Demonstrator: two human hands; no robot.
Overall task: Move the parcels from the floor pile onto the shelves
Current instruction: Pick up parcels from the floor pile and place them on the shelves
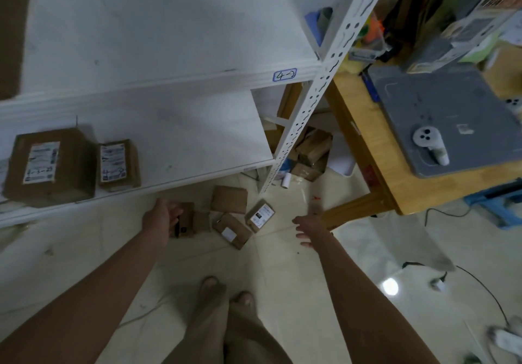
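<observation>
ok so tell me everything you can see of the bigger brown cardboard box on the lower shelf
The bigger brown cardboard box is a closed rectangular parcel. A white shipping label with small print and dark handwritten numbers sits on its top face. It lies flat, label up, on the white lower shelf, near the front edge at the left. A smaller brown labelled box sits just to its right; whether they touch is unclear. Nothing lies on it.

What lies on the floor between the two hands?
In the head view, brown cardboard parcels lie on the floor between left hand and right hand.
</observation>
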